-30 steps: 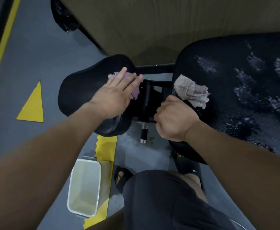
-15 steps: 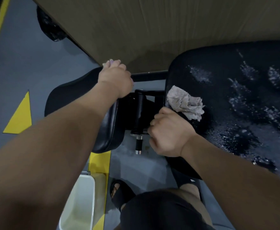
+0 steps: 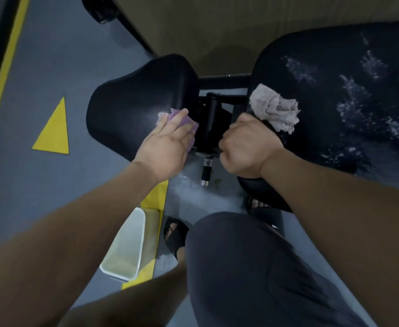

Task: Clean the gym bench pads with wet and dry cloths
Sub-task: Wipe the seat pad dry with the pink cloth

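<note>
- Centrally, the small black seat pad (image 3: 132,107) of the gym bench is seen, smooth and glossy, with a faint pale sheen near its right edge.
- A purple cloth (image 3: 183,119) is pressed flat against that edge by the left hand (image 3: 167,147), whose fingers are held straight and spread over the cloth.
- To the right, the large black back pad (image 3: 335,128) is covered in whitish wet streaks and droplets.
- A crumpled grey cloth (image 3: 274,112) is laid on its left end, touching the knuckles of the right hand (image 3: 245,149).
- The right hand is curled into a fist at the pad's edge; what it grips cannot be told.
- Between the pads, a black frame and a chrome-tipped adjustment pin (image 3: 206,172) are visible.
- A white plastic tub (image 3: 127,251) is set on the grey floor (image 3: 52,55), beside a yellow line (image 3: 155,199); a yellow triangle (image 3: 54,131) is marked further left.
</note>
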Motion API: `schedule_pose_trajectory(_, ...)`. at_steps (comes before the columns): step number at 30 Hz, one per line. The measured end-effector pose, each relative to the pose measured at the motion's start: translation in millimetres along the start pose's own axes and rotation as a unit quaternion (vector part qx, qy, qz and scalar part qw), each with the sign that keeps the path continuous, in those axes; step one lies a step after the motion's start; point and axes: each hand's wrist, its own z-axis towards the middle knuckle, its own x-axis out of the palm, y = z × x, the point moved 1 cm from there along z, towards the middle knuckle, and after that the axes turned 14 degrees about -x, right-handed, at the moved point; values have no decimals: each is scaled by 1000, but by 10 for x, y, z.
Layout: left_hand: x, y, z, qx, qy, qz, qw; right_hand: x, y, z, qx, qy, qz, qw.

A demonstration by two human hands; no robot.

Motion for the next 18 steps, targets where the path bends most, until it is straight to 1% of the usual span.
schedule_pose_trajectory(3,112,-12,-339,24,-21,14,999,-10,8,-3,1,20,-1,1000)
schedule_pose_trajectory(7,337,106,-858,59,-26,74,995,-11,6,16,4,56,-13,998)
schedule_pose_trajectory(10,373,214,-1045,51,-15,58,997,-2,23,29,8,70,-28,997)
schedule_pose_trajectory(13,344,183,-984,22,-22,31,999,17,16,35,11,73,-34,997)
schedule_pose_trajectory(15,329,101,-945,-16,-35,-12,999,33,10,28,15,69,-32,997)
schedule_pose_trajectory(17,309,30,-870,-88,-35,-94,991,56,3,22,19,52,-24,998)
schedule_pose_trajectory(18,282,9,-779,-138,-27,-150,979,64,0,20,21,39,-19,999)
